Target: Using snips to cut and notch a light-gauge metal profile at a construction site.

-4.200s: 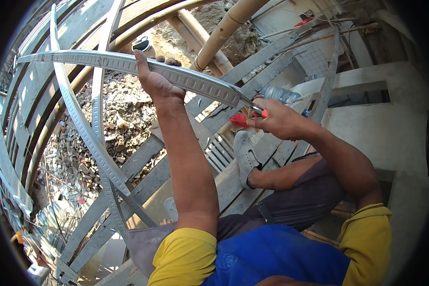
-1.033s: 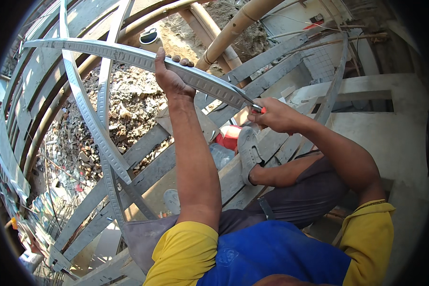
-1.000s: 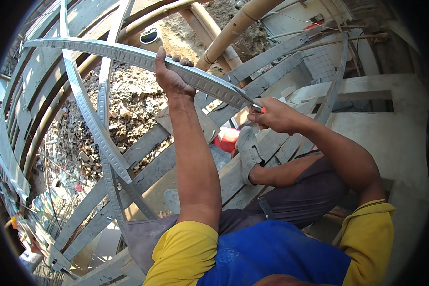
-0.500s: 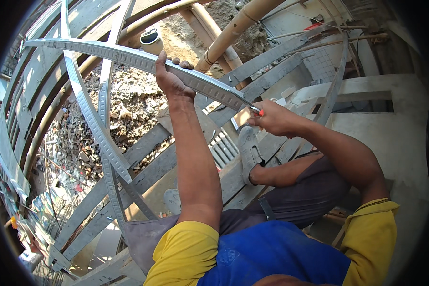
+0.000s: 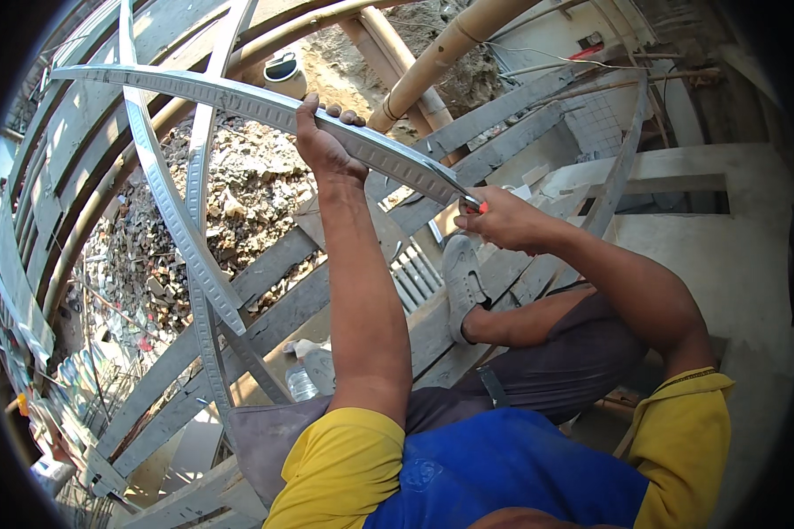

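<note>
Head view: a heap of rubble (image 5: pixel 238 194) lies on the left. Above it, a long silvery metal channel (image 5: pixel 256 108) runs from the far left to the middle, and two similar metal strips (image 5: pixel 169 198) cross it. My grey shoe (image 5: pixel 463 282) sits nearer than its right end. My left hand (image 5: pixel 331 154) clasps the channel, fingers over its far edge; my right hand (image 5: pixel 507 219) is wrapped around a tool (image 5: pixel 483 208) with red on its handle, its tip at the channel's right end.

1. Open air lies between the two forearms (image 5: pixel 366 282), above the shoe (image 5: pixel 463 280).
2. The long metal strip (image 5: pixel 238 102) bars the way ahead.
3. Two crossed strips (image 5: pixel 161 185) obstruct the left side.
</note>
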The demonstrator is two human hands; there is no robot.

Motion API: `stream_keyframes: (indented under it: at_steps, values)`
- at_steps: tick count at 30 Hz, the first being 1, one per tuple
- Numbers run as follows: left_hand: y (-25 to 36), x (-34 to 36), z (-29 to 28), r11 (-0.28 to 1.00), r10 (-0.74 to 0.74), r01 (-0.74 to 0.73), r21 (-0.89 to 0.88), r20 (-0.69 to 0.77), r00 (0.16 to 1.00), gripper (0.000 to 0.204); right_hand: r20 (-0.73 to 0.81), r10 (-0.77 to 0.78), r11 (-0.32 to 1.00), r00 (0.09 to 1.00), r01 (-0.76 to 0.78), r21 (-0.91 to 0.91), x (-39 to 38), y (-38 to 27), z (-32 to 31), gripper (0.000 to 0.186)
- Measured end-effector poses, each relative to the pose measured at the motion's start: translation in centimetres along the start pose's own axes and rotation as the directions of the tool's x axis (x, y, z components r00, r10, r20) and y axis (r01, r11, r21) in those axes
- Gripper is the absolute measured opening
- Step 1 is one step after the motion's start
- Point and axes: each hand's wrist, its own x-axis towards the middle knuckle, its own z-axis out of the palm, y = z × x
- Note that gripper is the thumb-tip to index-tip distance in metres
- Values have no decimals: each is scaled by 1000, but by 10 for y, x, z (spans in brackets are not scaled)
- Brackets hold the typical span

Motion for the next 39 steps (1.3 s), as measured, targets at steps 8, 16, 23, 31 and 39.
stream_keyframes:
  at_steps: [8, 16, 23, 31, 39]
  values:
    - [1, -2, -2, 1000, -15, 15, -7, -36, 999, 19, 29, -8, 1000, 1000, 8, -7, 4, 9, 4, 21]
    - [4, -4, -7, 999, -4, 4, -45, 9, 1000, 17, 57, -28, 1000, 998, 28, 2, -3, -7, 4, 21]
    - [5, 2, -18, 993, 46, -43, -109, 24, 999, 24, 231, 30, 999, 972, -19, -50, -11, -5, -14, 22]
    - [9, 8, -35, 993, 119, -118, -22, 50, 992, 37, 213, -10, 978, 977, 54, -201, -4, 15, -13, 30]
    - [16, -1, -32, 993, 108, -109, 39, 8, 994, 33, 209, -79, 948, 975, 138, -286, 13, 3, -3, 35]
